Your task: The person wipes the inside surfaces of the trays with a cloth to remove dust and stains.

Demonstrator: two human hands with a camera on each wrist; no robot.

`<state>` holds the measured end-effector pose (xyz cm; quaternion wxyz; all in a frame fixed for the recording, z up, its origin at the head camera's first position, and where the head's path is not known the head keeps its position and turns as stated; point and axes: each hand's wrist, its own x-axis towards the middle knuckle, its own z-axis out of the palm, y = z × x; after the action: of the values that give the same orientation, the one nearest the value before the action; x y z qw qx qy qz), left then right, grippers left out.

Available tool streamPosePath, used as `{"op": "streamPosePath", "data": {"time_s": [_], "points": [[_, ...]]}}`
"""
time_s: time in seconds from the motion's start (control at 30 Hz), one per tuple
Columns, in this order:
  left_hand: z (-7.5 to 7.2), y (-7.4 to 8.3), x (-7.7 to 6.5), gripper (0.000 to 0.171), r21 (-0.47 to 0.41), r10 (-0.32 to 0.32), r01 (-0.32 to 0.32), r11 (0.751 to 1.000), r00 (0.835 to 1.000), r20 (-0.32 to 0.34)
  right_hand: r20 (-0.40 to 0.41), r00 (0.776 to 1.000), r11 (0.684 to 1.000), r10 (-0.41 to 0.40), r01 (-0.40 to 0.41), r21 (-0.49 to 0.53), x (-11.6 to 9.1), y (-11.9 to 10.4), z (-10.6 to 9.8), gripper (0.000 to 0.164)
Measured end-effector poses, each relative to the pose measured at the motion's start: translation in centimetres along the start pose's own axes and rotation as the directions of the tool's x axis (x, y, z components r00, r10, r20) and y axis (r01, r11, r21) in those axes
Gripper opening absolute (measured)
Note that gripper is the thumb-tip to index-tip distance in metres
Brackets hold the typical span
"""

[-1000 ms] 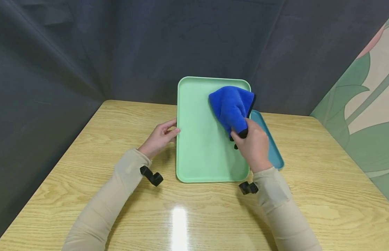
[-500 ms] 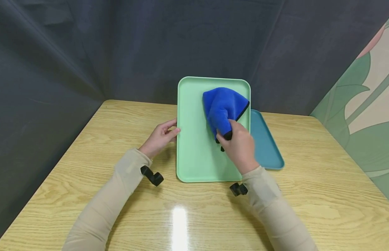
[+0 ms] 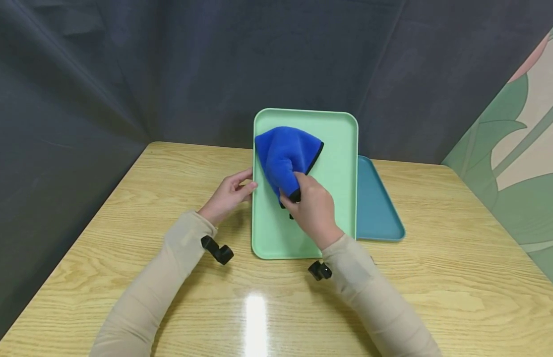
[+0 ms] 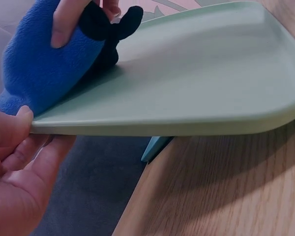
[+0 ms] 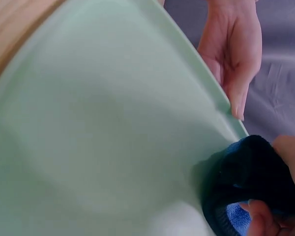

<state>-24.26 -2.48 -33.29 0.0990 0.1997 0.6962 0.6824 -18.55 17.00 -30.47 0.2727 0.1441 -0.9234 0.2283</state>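
Observation:
A light green tray (image 3: 334, 198) is held tilted up over the table. My left hand (image 3: 228, 196) pinches its left rim, thumb on the edge and fingers underneath, as the left wrist view also shows. My right hand (image 3: 314, 206) grips a blue cloth (image 3: 282, 153) with black edging, bunched between thumb and fingers. The cloth lies against the tray's inner face at its upper left, close to the left thumb (image 4: 24, 118). In the right wrist view the black edge of the cloth (image 5: 250, 167) curls in a loop by the fingers.
A blue tray (image 3: 379, 208) lies on the wooden table (image 3: 437, 238) to the right, partly hidden behind the green one. A dark curtain (image 3: 267, 54) hangs behind the table, and a leaf-patterned surface (image 3: 522, 163) stands at the right.
My right hand has slid the blue cloth leftward across the green tray, from its right side to its left edge. More of the blue tray shows. The left hand has stayed in place.

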Motion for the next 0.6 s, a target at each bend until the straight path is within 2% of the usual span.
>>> {"op": "streamPosePath", "data": {"time_s": [0.23, 0.4, 0.6], "points": [[0.0, 0.0, 0.0, 0.048, 0.004, -0.001, 0.001, 1.0, 1.0, -0.004, -0.003, 1.0, 1.0, 0.007, -0.007, -0.006, -0.1, -0.1, 0.0, 0.036], [0.1, 0.0, 0.0, 0.047, 0.001, 0.007, -0.007, 1.0, 1.0, -0.005, -0.018, 0.999, 0.999, 0.043, -0.043, -0.025, -0.3, 0.7, -0.6, 0.037], [0.2, 0.0, -0.1, 0.047, 0.003, 0.01, -0.01, 1.0, 1.0, -0.011, 0.003, 0.995, 0.995, 0.099, -0.099, -0.016, -0.4, 2.1, -1.6, 0.04]]}}
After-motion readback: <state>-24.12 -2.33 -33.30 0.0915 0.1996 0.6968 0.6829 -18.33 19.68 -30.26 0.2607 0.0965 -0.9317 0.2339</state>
